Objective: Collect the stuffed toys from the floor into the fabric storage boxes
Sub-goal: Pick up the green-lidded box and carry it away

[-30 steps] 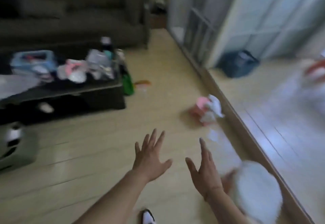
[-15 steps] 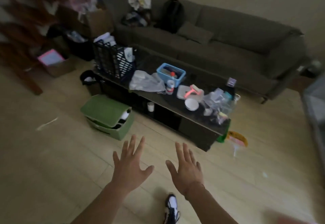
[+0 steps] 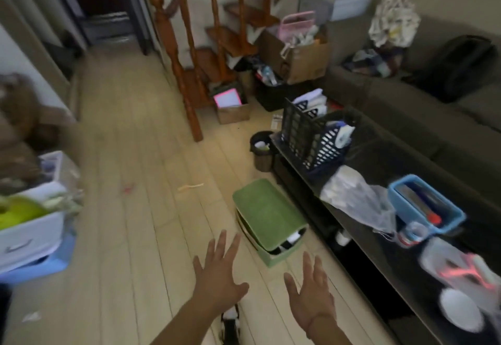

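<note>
The green fabric box (image 3: 267, 218) sits on the floor (image 3: 141, 171) just beside the near end of the dark low surface (image 3: 406, 171), a little ahead of the hands. Its lid is nearly down, tilted up at the near right corner, and through that gap shows something black and white (image 3: 294, 237), probably a stuffed toy already inside, though the view there is too dim to be sure. No other stuffed toy is clear on the open floor; only a pale scrap (image 3: 190, 187) and a small red mark (image 3: 128, 188) lie further off to the left.

The box looks light and soft-walled, so it would likely sag if pulled by one side; the lid's raised near edge seems the sensible place to lift it, and the two side walls the place to carry it. A plush toy should be light, squashy and forgiving, easy to take by the body.

The left hand (image 3: 217, 277) and the right hand (image 3: 311, 296) hover over the floor, palms down, fingers spread, gripping nothing. The right one is nearer the box, the left just beside its near corner.

Further out, a black basket (image 3: 311, 141) and a blue tray (image 3: 425, 206) stand on the surface, a small bin (image 3: 261, 150) stands beyond the box, and a wooden staircase (image 3: 206, 46) rises at the far side.
</note>
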